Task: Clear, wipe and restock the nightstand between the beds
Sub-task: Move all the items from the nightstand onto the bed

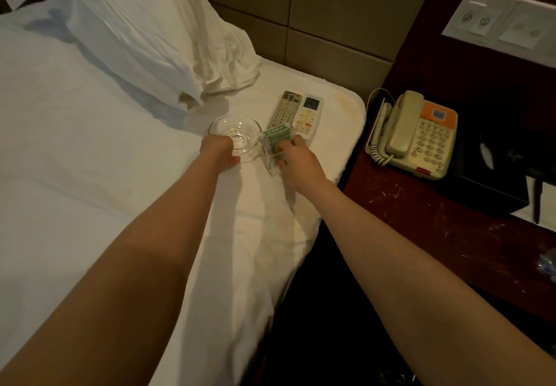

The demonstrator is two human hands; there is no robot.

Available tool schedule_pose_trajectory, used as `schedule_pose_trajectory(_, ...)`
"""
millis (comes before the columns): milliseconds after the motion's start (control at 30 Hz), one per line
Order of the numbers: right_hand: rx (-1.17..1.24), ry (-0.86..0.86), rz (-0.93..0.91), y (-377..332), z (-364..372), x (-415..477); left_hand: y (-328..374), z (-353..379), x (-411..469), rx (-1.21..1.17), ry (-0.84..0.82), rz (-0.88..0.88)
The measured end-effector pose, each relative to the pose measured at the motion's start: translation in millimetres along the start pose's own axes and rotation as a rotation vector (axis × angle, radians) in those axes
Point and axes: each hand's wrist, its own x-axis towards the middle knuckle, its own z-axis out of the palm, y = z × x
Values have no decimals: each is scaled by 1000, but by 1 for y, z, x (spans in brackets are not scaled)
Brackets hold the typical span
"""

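**Glass dish** [237,133]: lies on the bed [90,145], right of the pillow [150,33]. Our left hand [218,152] grips its near rim, with fingers curled over the edge and the thumb on the near side.

**Clear card stand** [272,152]: holds a green card and sits against the dish's right side, long axis running near to far. Our right hand [296,160] pinches it from the right, fingertips on the card's face.

**Two remotes** [296,111]: lie side by side just beyond the stand, lengthwise near to far. Neither hand touches them.

**Nightstand** [421,220]: has a dark, scratched top and lies to the right of both hands, past the bed's edge. A telephone [415,136] and a black tray [496,181] stand towards its far side.

**Note:** our right hand is nearer the nightstand, so we judge that anything bound there travels rightward. We cannot tell whether these pieces are being set down or taken up.
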Motion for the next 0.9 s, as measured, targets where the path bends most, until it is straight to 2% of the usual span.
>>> schedule_pose_trajectory(133, -28, 31, 47, -2, -15, -9, 11, -4, -18, 142, 92, -36)
schedule_pose_trajectory(200, 35, 44, 88, -4, -24, -15, 15, -2, -31, 203, 142, -46)
schedule_pose_trajectory(333, 86, 57, 96, -1, -41, -29, 22, 6, -53, 246, 178, 27)
schedule_pose_trajectory(600, -17, 142, 169, 37, -84, -72, 56, 45, -112, 149, -28, 269)
schedule_pose_trajectory(900, -10, 228, 373, 109, -137, -134, 63, 127, -186, 238, -322, 404)
